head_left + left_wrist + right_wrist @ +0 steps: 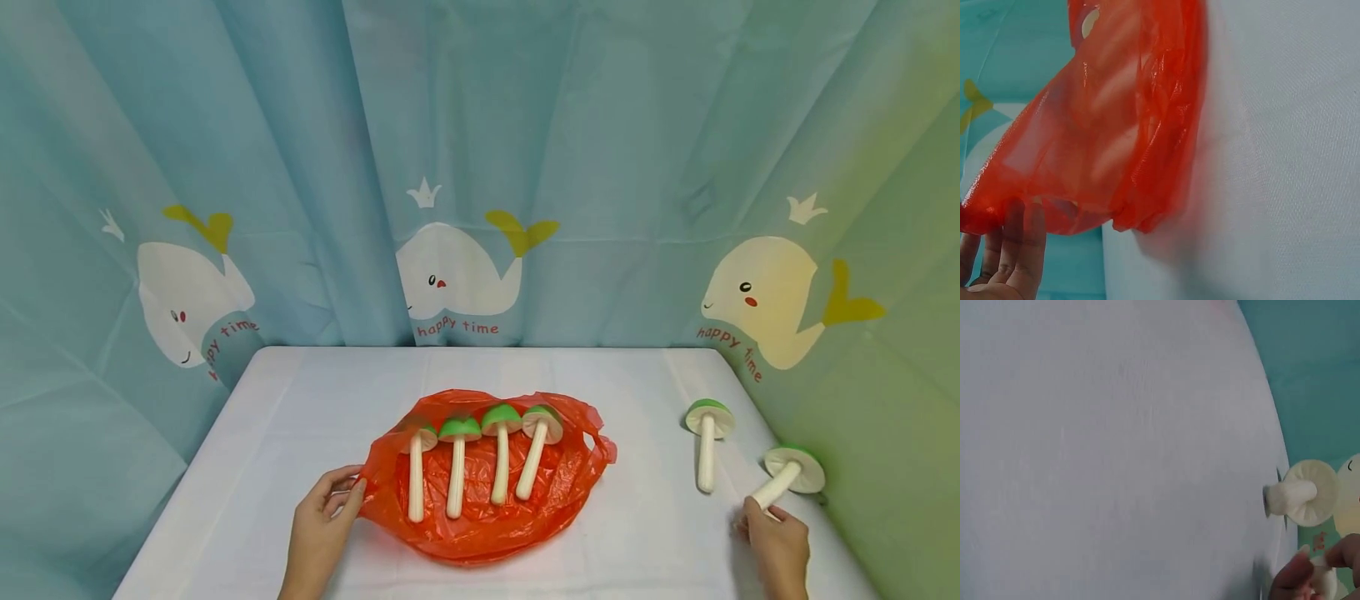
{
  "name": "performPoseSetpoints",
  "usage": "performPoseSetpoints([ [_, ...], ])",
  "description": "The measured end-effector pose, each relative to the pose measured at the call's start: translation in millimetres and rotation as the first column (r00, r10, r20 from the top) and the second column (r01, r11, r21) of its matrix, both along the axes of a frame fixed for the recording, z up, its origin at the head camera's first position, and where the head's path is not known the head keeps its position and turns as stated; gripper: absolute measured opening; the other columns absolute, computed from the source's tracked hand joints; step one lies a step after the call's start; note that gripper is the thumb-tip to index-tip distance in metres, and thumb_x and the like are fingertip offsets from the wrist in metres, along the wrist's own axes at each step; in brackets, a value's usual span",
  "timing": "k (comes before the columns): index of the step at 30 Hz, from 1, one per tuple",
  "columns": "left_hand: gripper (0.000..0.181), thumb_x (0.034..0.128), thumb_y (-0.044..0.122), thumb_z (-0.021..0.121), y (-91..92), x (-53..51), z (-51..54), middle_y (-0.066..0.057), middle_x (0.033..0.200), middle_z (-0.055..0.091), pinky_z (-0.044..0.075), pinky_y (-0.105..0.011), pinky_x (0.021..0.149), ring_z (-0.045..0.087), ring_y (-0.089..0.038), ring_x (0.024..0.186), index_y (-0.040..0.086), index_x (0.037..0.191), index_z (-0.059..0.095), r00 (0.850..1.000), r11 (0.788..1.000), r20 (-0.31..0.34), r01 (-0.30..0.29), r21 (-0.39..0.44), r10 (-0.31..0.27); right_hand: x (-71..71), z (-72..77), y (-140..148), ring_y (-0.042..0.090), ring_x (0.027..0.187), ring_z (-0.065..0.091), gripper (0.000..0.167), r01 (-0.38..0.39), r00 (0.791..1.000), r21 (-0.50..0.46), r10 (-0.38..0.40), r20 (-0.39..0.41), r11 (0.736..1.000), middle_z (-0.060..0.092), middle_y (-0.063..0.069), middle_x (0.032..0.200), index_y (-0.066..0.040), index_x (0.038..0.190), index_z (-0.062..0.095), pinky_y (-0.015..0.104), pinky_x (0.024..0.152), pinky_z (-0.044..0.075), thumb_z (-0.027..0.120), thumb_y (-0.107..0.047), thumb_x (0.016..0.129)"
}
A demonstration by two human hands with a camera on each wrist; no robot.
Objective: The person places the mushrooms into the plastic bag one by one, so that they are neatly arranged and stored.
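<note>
A red plastic bag (480,533) lies spread on the table, its mouth facing up. Several toy mushrooms with green caps and white stems, one of them a mushroom (457,475), lie side by side in it. My left hand (322,521) pinches the bag's left edge; in the left wrist view the fingers (1022,250) lift the red film. At the right, my right hand (778,542) grips the stem end of another toy mushroom (806,473). One more mushroom (707,450) lies just left of it, untouched. The right wrist view shows that mushroom (1294,495) beyond the fingers.
The white table (300,417) has its right edge close to the right hand. Behind and at both sides hangs a blue-green curtain (622,125) printed with whales. A handle hole (588,442) shows at the bag's right end.
</note>
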State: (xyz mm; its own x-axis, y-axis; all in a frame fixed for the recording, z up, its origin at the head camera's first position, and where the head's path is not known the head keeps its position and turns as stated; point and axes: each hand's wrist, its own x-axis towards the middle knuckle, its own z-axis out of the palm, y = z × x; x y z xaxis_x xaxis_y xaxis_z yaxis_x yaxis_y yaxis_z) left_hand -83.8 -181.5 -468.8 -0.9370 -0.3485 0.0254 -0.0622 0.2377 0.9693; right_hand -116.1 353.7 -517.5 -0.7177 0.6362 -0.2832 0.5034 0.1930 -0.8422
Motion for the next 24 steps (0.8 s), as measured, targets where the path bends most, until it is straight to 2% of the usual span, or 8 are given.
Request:
performPoseSetpoints([
  [2, 0.024, 0.0893, 0.011, 0.066, -0.2, 0.3, 0.0, -0.014, 0.097, 0.060, 0.054, -0.021, 0.066, 0.064, -0.013, 0.076, 0.001, 0.111, 0.063, 1.000, 1.000, 0.004, 0.003, 0.002, -0.003, -0.9, -0.8, -3, 0.001, 0.052, 0.057, 0.056, 0.085, 0.992, -0.175, -0.100, -0.080, 0.981, 0.057, -0.009, 0.057, 0.016, 0.127, 0.037, 0.017, 0.050, 0.049, 0.051, -0.024, 0.092],
  [4, 0.024, 0.0896, 0.011, 0.065, -0.4, 0.2, -0.1, -0.014, 0.097, 0.060, 0.054, -0.021, 0.066, 0.064, -0.012, 0.077, 0.002, 0.112, 0.063, 1.000, 1.000, 0.021, -0.002, 0.002, 0.002, -1.6, 1.2, -5, 0.000, 0.054, 0.056, 0.042, 0.148, 0.964, -0.365, -0.216, -0.154, 0.919, 0.056, -0.009, 0.059, 0.006, 0.122, 0.041, 0.017, 0.053, 0.051, 0.053, -0.022, 0.093],
  [7, 0.026, 0.0904, 0.013, 0.065, -0.7, 0.4, 0.2, -0.014, 0.098, 0.060, 0.054, -0.020, 0.067, 0.064, -0.012, 0.077, 0.001, 0.113, 0.062, 1.000, 1.000, 0.031, -0.001, -0.001, 0.001, -2.0, 8.6, -6, 0.003, 0.055, 0.057, 0.024, 0.197, 0.872, -0.608, -0.421, -0.249, 0.769, 0.057, -0.004, 0.062, -0.008, 0.106, 0.041, 0.017, 0.053, 0.051, 0.059, -0.016, 0.092],
  [10, 0.025, 0.0907, 0.014, 0.065, -1.4, 0.6, -0.3, -0.014, 0.098, 0.060, 0.054, -0.020, 0.067, 0.064, -0.013, 0.077, 0.001, 0.112, 0.062, 1.000, 1.000, 0.026, 0.002, -0.004, -0.002, -1.0, 17.3, -8, 0.005, 0.059, 0.058, 0.027, 0.163, 0.777, -0.721, -0.538, -0.326, 0.673, 0.057, 0.000, 0.069, -0.007, 0.105, 0.041, 0.017, 0.055, 0.052, 0.062, -0.014, 0.090],
  [12, 0.024, 0.0903, 0.013, 0.065, -1.6, 0.5, -0.6, -0.014, 0.097, 0.060, 0.054, -0.021, 0.067, 0.065, -0.013, 0.077, 0.001, 0.112, 0.063, 1.000, 1.000, 0.018, 0.003, 0.004, -0.003, -0.9, 21.9, -10, 0.007, 0.060, 0.058, 0.026, 0.128, 0.738, -0.748, -0.567, -0.367, 0.651, 0.057, 0.002, 0.072, -0.006, 0.106, 0.044, 0.018, 0.055, 0.052, 0.063, -0.013, 0.090],
  [15, 0.023, 0.0896, 0.011, 0.066, -1.6, 0.5, -0.8, -0.014, 0.097, 0.060, 0.054, -0.021, 0.066, 0.065, -0.013, 0.076, 0.001, 0.111, 0.063, 1.000, 1.000, 0.012, 0.001, 0.014, -0.001, -0.3, 28.0, -14, 0.010, 0.064, 0.058, 0.022, 0.057, 0.722, -0.788, -0.571, -0.391, 0.612, 0.056, 0.004, 0.077, -0.005, 0.105, 0.051, 0.020, 0.057, 0.052, 0.064, -0.014, 0.090],
  [19, 0.025, 0.0899, 0.012, 0.065, -0.8, 0.7, -0.5, -0.015, 0.098, 0.060, 0.054, -0.020, 0.066, 0.064, -0.011, 0.076, -0.001, 0.112, 0.062, 1.000, 1.000, 0.002, 0.008, 0.014, -0.008, 1.7, 32.0, -22, 0.016, 0.064, 0.057, 0.008, -0.160, 0.682, -0.837, -0.554, -0.477, 0.524, 0.055, 0.009, 0.078, 0.002, 0.094, 0.055, 0.025, 0.057, 0.052, 0.056, -0.006, 0.094],
  [24, 0.026, 0.0901, 0.012, 0.065, -0.8, 0.4, -1.0, -0.015, 0.098, 0.060, 0.053, -0.020, 0.067, 0.064, -0.011, 0.077, -0.001, 0.112, 0.062, 1.000, 1.000, 0.001, 0.009, 0.008, -0.009, 3.8, 33.1, -33, 0.020, 0.064, 0.054, 0.018, -0.403, 0.648, -0.813, -0.496, -0.578, 0.420, 0.054, 0.013, 0.078, 0.007, 0.086, 0.058, 0.029, 0.058, 0.049, 0.045, 0.000, 0.097],
])
